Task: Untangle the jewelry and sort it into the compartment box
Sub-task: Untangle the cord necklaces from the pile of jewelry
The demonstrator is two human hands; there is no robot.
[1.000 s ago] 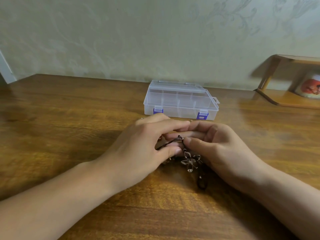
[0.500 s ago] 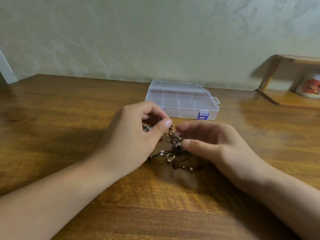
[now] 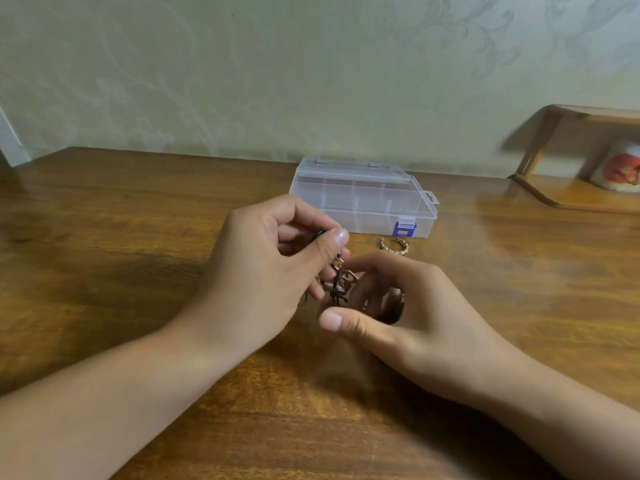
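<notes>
We judge the tangled cluster of dark cord and bronze-toned metal jewelry (image 3: 337, 284) to be light, limp and snag-prone; its thin links could kink under a hard pull, so it is best taken at a free cord end or clasp, never by the knot. It hangs between the hands above the wooden tabletop (image 3: 104, 254), dark strands wound through small metal pieces, detail blurred. The left hand (image 3: 273, 268) pinches a dark end between thumb and forefinger; the right hand (image 3: 408, 317) cups beneath, fingers curled, its hold uncertain. A gold chain-link ring (image 3: 393, 245) lies near the closed clear plastic compartment box with blue latches (image 3: 363, 199).
</notes>
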